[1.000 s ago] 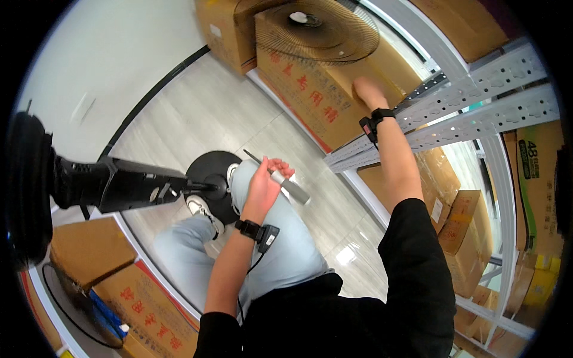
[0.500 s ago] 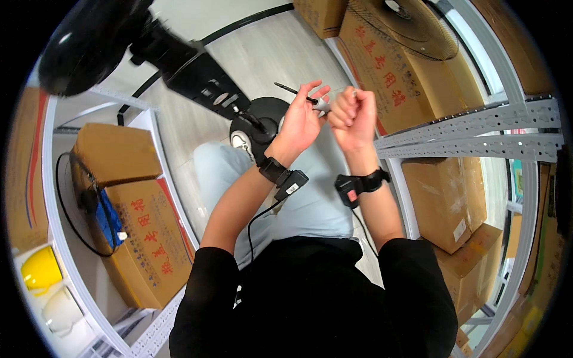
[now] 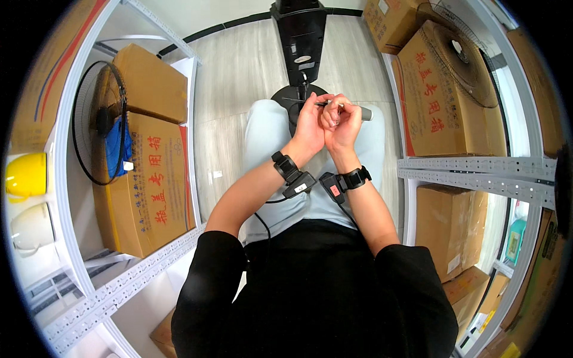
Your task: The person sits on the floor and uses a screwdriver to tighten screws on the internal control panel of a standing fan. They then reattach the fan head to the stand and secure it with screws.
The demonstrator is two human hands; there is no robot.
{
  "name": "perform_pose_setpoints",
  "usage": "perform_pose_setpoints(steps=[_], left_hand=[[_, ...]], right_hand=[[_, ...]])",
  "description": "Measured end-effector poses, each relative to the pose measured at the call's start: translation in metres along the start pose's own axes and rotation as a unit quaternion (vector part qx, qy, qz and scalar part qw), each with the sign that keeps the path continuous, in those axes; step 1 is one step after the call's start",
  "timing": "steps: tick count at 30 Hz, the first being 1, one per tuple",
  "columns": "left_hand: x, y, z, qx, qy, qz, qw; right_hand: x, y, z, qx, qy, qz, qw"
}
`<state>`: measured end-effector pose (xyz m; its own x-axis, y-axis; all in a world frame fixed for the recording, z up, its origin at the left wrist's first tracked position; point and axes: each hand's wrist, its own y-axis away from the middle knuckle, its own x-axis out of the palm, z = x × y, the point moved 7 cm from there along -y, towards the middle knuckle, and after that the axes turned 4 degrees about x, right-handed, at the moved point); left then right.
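Note:
My left hand (image 3: pixel 308 128) is palm up, fingers curled around a screwdriver with a thin dark shaft and a grey handle (image 3: pixel 366 114). The shaft points left past my fingertips, while the handle shows beyond my right hand. Pressed close beside it, my right hand (image 3: pixel 341 126) is closed, fingers bunched together; whatever they pinch is too small to make out. Just ahead of my hands stands a black pedestal column (image 3: pixel 301 48) on a round black base (image 3: pixel 280 95), between my knees and the wall. Each wrist wears a black strapped device with a cable.
At left, a shelf holds cardboard boxes (image 3: pixel 156 185), a round black wire fan grille (image 3: pixel 74 128), blue cloth (image 3: pixel 114 146), a yellow mug (image 3: pixel 27 176) and a white mug (image 3: pixel 33 230). The right shelf carries more boxes (image 3: pixel 439 95) and another wire grille (image 3: pixel 471 65). Metal shelf rails (image 3: pixel 477 165) flank me.
My view has turned, so the column now stands straight ahead. My hands have come together, and the screwdriver handle now sticks out past my right hand.

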<state>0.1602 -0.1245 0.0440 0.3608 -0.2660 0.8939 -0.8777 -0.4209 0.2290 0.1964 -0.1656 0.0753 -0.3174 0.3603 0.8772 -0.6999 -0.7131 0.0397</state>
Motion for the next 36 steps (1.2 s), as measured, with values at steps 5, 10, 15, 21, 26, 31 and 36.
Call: perform_pose_setpoints(steps=[5,10,15,21,26,31,36], left_hand=[[0.005,-0.007,-0.01,0.033,-0.007,-0.002,0.999],[0.029,-0.015,-0.045,0.055,-0.038,0.032,0.997],[0.045,0.007,-0.098,0.051,-0.094,0.038,0.994],[0.015,0.038,-0.147,0.074,-0.119,-0.012,0.99],[-0.03,0.032,-0.119,0.077,-0.005,0.1,0.992],[-0.072,-0.004,-0.042,0.086,0.031,-0.03,0.995],[-0.077,-0.027,-0.002,0.049,0.073,-0.052,0.995]], right_hand=[[0.017,-0.008,0.005,0.0,0.051,0.012,0.999],[0.056,-0.026,0.009,0.016,0.017,0.035,0.999],[0.101,-0.031,-0.014,0.025,-0.017,0.066,0.997],[0.139,-0.018,-0.07,0.04,-0.058,0.107,0.992],[0.091,-0.015,-0.087,0.051,0.04,0.09,0.994],[0.024,-0.019,-0.064,0.054,0.105,0.043,0.992],[-0.018,-0.024,-0.051,0.046,0.113,0.004,0.993]])
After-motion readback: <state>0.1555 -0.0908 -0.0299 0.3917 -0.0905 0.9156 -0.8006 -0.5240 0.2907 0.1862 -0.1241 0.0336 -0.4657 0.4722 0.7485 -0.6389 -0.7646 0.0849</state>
